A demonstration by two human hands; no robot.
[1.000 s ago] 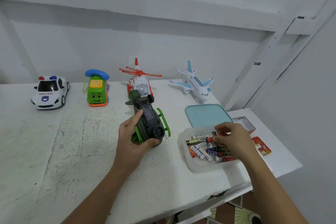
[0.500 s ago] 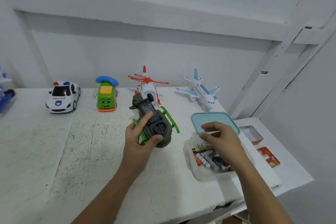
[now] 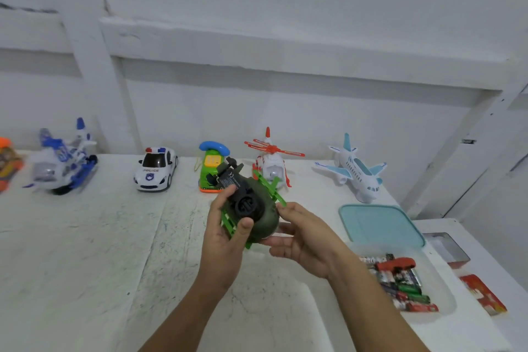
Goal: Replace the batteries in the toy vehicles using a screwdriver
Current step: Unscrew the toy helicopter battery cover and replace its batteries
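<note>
The right hand (image 3: 303, 237) has left the clear plastic battery tub (image 3: 441, 286) at 4 o'clock and now holds the dark green plastic toy helicopter (image 3: 257, 209). The left hand (image 3: 225, 234) grips it too, belly up.

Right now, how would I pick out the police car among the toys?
Along the back edge of the white table runs a row of toys. The police car stands between a blue-and-white aircraft and a green telephone toy. It alone is a white car with red and blue roof lights.
</note>
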